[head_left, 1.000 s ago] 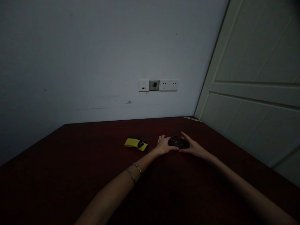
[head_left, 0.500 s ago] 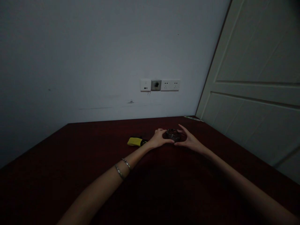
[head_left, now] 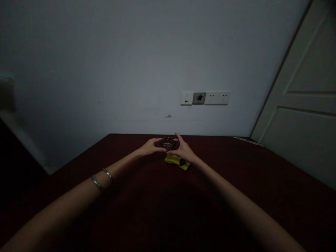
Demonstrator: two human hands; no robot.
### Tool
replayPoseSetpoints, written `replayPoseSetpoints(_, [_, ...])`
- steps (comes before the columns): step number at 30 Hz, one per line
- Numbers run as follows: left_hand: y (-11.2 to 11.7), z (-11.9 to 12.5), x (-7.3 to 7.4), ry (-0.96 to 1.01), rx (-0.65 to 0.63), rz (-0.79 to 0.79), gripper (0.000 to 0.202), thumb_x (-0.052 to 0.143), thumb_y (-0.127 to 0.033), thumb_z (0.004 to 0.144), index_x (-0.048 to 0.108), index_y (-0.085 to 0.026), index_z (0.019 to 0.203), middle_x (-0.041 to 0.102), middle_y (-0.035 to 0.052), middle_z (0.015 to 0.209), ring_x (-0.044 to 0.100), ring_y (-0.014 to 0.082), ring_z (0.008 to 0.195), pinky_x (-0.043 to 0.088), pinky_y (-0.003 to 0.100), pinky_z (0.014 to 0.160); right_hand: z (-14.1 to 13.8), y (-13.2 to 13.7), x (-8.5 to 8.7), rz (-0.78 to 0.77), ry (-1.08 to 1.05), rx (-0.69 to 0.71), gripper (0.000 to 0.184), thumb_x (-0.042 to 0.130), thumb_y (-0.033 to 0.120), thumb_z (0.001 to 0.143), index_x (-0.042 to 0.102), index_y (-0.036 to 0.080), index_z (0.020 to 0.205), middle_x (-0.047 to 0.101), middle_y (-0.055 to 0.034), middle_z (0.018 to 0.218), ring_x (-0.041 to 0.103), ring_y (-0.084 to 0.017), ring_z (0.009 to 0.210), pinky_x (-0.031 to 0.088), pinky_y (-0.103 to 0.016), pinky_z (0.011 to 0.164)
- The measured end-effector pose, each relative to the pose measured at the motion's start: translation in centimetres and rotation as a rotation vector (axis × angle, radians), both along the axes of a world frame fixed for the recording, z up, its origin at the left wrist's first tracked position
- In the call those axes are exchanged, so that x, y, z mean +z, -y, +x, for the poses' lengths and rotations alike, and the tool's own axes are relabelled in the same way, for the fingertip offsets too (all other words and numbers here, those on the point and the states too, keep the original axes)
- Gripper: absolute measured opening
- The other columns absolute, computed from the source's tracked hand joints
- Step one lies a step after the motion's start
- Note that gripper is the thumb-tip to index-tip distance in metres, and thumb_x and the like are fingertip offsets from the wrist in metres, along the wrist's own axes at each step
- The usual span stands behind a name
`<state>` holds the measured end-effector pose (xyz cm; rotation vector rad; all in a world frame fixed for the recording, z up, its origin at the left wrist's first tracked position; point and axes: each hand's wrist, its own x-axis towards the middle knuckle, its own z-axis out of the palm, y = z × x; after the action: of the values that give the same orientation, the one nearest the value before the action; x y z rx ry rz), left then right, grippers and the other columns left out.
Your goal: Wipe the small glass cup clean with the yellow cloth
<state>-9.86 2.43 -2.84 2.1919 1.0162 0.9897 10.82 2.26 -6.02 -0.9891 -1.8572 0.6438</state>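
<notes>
A small dark round glass dish (head_left: pixel 167 142) is held up above the dark red table (head_left: pixel 236 182), near its far edge. My left hand (head_left: pixel 150 146) grips its left side with curled fingers. My right hand (head_left: pixel 183 150) grips its right side, forefinger pointing up. A yellow and black object (head_left: pixel 177 161) lies on the table just under my right hand. Two thin bracelets (head_left: pixel 101 177) sit on my left forearm. The room is dim, so the dish's detail is hard to make out.
A grey wall stands behind the table with a row of sockets and a switch (head_left: pixel 205 98). A white panelled door (head_left: pixel 307 119) is at the right. A thin strip (head_left: pixel 246 140) lies at the table's far right corner. A dark shape (head_left: pixel 15 154) fills the left edge.
Both hands have lifted the dish and carried it left and farther away, past the yellow object, which now lies under my right hand. My head has turned left.
</notes>
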Motion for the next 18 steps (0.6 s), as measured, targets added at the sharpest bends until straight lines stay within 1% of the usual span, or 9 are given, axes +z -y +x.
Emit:
replayPoseSetpoints(4, [1.1,-5.3,-0.5,-0.002,0.14,-0.142,0.056,0.077,-0.028,0.053,0.065,-0.022,0.108,0.067,0.0061,0.11,0.057,0.0256,0.107,0.036,0.04,0.098,-5.7,-0.3,-0.8,-0.054,-0.009,0.089,0.109,0.08,0.031,0.054,0.017,0.016,0.142,0.056,-0.0151,0.121,0.056,-0.025,0.111,0.04,-0.039,0.096])
replayPoseSetpoints(7, [1.8,-8.5,-1.4,-0.028,0.15,-0.219,0.057,0.076,-0.027,0.054,0.065,-0.023,0.11,0.067,0.0061,0.111,0.056,0.0251,0.109,0.035,0.039,0.099,-9.0,-0.4,-1.9,-0.071,-0.002,0.144,0.11,0.081,0.029,0.054,0.016,0.018,0.142,0.058,-0.0134,0.119,0.058,-0.025,0.107,0.041,-0.04,0.095])
replayPoseSetpoints(9, [2.1,-10.1,-2.2,-0.052,0.142,-0.238,0.058,0.076,-0.029,0.055,0.064,-0.022,0.111,0.067,0.0063,0.11,0.057,0.0247,0.107,0.036,0.038,0.097,-10.6,-0.5,-2.9,-0.071,0.01,0.175,0.111,0.081,0.03,0.054,0.016,0.019,0.142,0.059,-0.0124,0.118,0.059,-0.025,0.106,0.041,-0.041,0.094])
replayPoseSetpoints(13, [2.5,-12.0,-4.1,-0.109,0.183,-0.222,0.057,0.077,-0.035,0.055,0.066,-0.023,0.109,0.068,0.0061,0.106,0.059,0.0243,0.101,0.039,0.035,0.093,-12.0,-0.8,-5.0,-0.082,0.048,0.2,0.113,0.081,0.034,0.052,0.016,0.02,0.142,0.058,-0.012,0.118,0.057,-0.026,0.109,0.041,-0.041,0.095])
replayPoseSetpoints(16, [2.4,-12.4,-5.3,-0.152,0.242,-0.179,0.058,0.078,-0.038,0.054,0.066,-0.025,0.109,0.068,0.0063,0.103,0.06,0.0239,0.098,0.04,0.034,0.092,-12.1,-0.8,-6.0,-0.088,0.075,0.198,0.114,0.081,0.038,0.052,0.015,0.02,0.143,0.057,-0.0131,0.12,0.056,-0.026,0.11,0.04,-0.042,0.095])
replayPoseSetpoints(18, [2.4,-12.5,-5.8,-0.187,0.252,-0.163,0.06,0.077,-0.04,0.054,0.065,-0.026,0.111,0.068,0.0065,0.102,0.06,0.0239,0.097,0.04,0.034,0.091,-12.0,-0.9,-6.5,-0.08,0.093,0.194,0.115,0.081,0.039,0.052,0.014,0.019,0.143,0.057,-0.0136,0.12,0.055,-0.027,0.111,0.04,-0.042,0.095])
